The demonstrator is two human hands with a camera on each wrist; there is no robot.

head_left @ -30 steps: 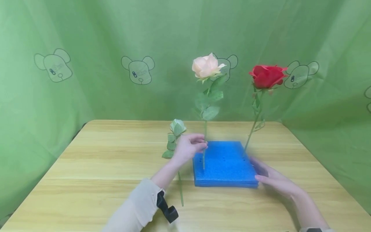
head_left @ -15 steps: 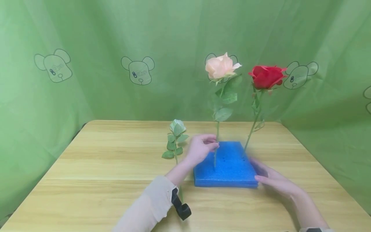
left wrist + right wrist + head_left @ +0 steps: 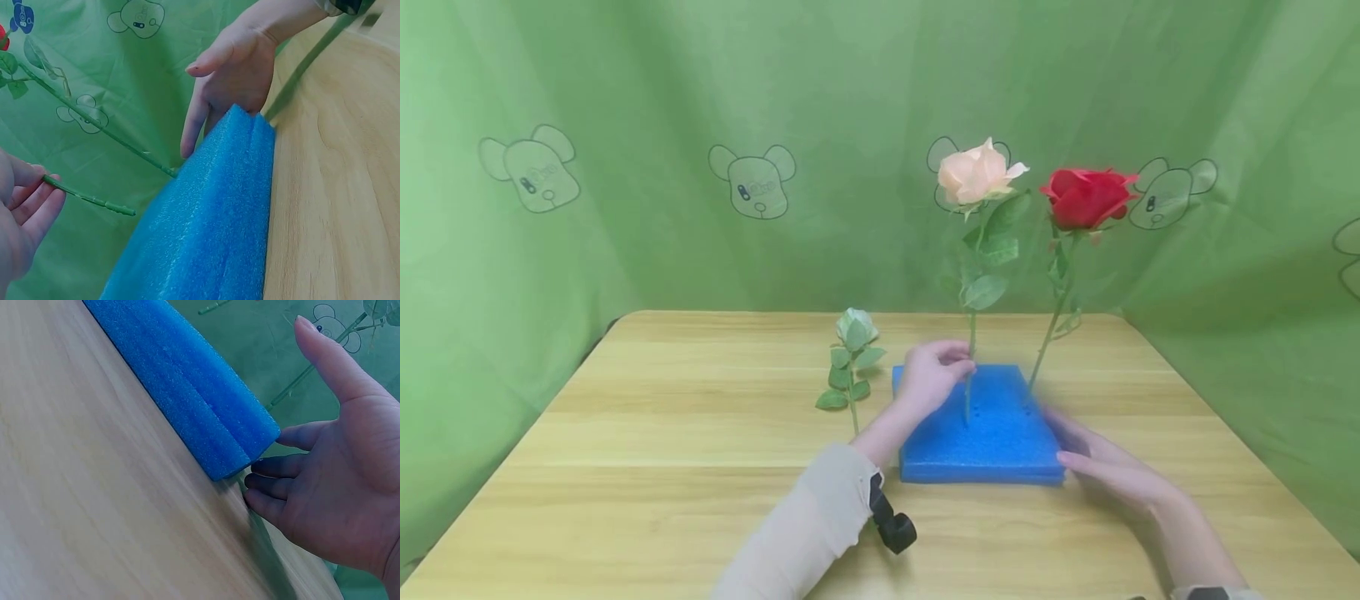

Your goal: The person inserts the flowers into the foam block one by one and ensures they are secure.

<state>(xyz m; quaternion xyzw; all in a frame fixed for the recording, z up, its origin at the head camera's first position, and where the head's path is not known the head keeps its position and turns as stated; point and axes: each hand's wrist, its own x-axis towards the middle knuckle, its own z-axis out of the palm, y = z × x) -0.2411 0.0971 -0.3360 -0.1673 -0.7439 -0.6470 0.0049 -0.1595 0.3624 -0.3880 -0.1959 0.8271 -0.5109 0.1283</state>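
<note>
My left hand [image 3: 931, 377] pinches the stem of a pale peach rose [image 3: 977, 175], which stands nearly upright over a blue foam block [image 3: 977, 450]. In the left wrist view the rose's stem [image 3: 100, 201] ends just short of the foam's upper face. A red rose [image 3: 1088, 198] is stuck in the block near its right edge and leans slightly right. My right hand [image 3: 1108, 462] is at the block's right side, fingertips at the edge and thumb apart, as the right wrist view shows. Small dark holes [image 3: 977, 410] mark the foam's top.
A whitish-green rose [image 3: 856, 329] lies on the wooden table [image 3: 700, 433] left of the block, its lower stem hidden behind my left forearm. A black strap [image 3: 891, 521] hangs from my left wrist. Behind the table hangs a green curtain [image 3: 850, 83] with bear-head outlines.
My left hand has carried the peach rose to the right, from the foam's left side toward its middle holes. My right hand stays at the block's right side.
</note>
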